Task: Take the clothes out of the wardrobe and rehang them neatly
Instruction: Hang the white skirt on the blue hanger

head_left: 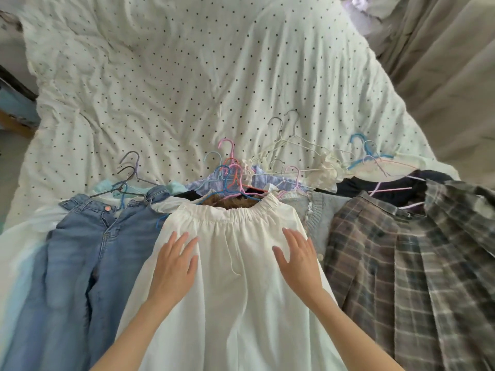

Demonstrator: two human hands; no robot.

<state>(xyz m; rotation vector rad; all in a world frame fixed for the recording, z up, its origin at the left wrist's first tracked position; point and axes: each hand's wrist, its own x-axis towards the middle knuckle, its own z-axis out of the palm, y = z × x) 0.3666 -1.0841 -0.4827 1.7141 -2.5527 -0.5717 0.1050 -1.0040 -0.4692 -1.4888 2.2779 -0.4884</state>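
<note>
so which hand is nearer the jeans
Left. The left hand lies flat on the white skirt right beside the jeans; the right hand is across the skirt.

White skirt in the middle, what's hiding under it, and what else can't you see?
- Head view: brown garment under the white skirt; only a strip shows at the waistband.
- Jeans, white skirt, plaid skirt: bottoms cut off by the lower edge.
- Striped shirt: mostly buried under hangers.
- Top right corner: blurred.
- Both hands, left and right, lie flat on the skirt.
</note>
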